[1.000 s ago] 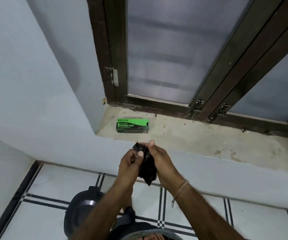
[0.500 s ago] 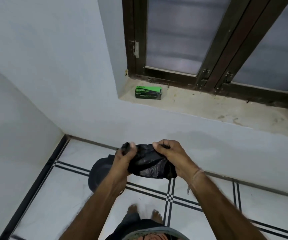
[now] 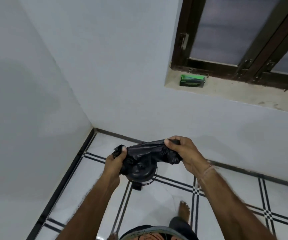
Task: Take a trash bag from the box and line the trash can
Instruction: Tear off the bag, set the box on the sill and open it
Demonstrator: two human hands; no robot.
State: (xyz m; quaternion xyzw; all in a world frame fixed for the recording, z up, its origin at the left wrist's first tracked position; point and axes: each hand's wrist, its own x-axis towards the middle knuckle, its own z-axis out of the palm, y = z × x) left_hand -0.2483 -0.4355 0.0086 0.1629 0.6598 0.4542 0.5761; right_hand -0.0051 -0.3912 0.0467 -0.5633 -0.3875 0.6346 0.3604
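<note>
Since half a second ago your view has swung left, and the trash bag [image 3: 146,151] is pulled wider between your hands.

White tiled floor [image 3: 157,201] with dark lines fills the lower frame, and the window sill [image 3: 243,96] sits at upper right. At centre the black trash can [image 3: 139,177] stands on the floor, directly under the bag and partly hidden by it. Your left hand [image 3: 115,160] grips the bag's left end with curled fingers, and your right hand [image 3: 183,153] pinches its right end. The green box [image 3: 192,81] lies on the sill's left end, well apart from your hands.
</note>
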